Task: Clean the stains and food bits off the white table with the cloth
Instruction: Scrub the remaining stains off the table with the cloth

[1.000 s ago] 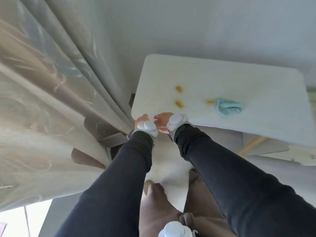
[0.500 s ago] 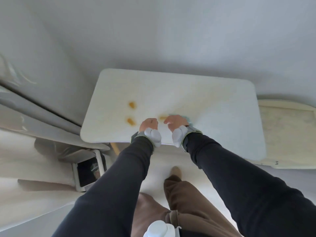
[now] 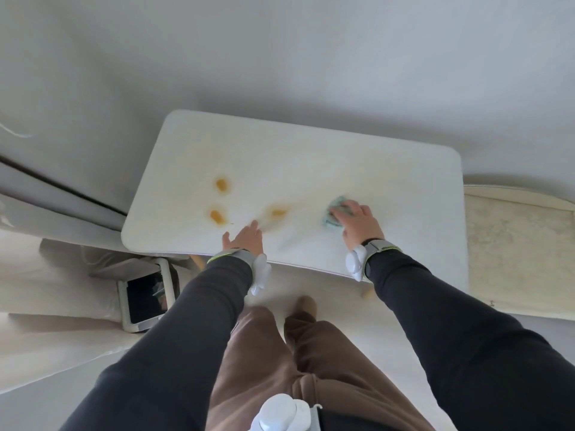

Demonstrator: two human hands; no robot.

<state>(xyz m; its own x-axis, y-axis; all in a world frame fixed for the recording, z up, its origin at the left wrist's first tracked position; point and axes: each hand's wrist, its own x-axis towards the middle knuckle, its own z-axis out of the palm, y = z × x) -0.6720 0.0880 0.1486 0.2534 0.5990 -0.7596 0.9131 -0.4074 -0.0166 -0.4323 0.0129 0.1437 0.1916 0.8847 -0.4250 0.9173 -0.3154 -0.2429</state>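
Right hand (image 3: pixel 357 223), centre-right of the frame: fingers near straight, laid over the crumpled teal cloth (image 3: pixel 339 202), pressing it to the white surface (image 3: pixel 311 157). Left hand (image 3: pixel 244 239): spread flat on the surface, holding nothing. Three orange stains (image 3: pixel 221 184) lie left of centre, uncleaned. Recommended: apply firm pressure, sweep the cloth leftward over each stain, brace with the left hand

The table (image 3: pixel 311 157) is white, tinged faintly yellow round three orange-yellow stains (image 3: pixel 221 184); the cloth (image 3: pixel 334 209) is pale teal; the sleeves (image 3: pixel 199 321) are black; the wristbands (image 3: pixel 236 255) grey, edged yellow-green; the trousers (image 3: pixel 255 353) brown; the slab (image 3: pixel 513 244) on the right cream, faintly mottled; the floor (image 3: pixel 280 57) pale grey.
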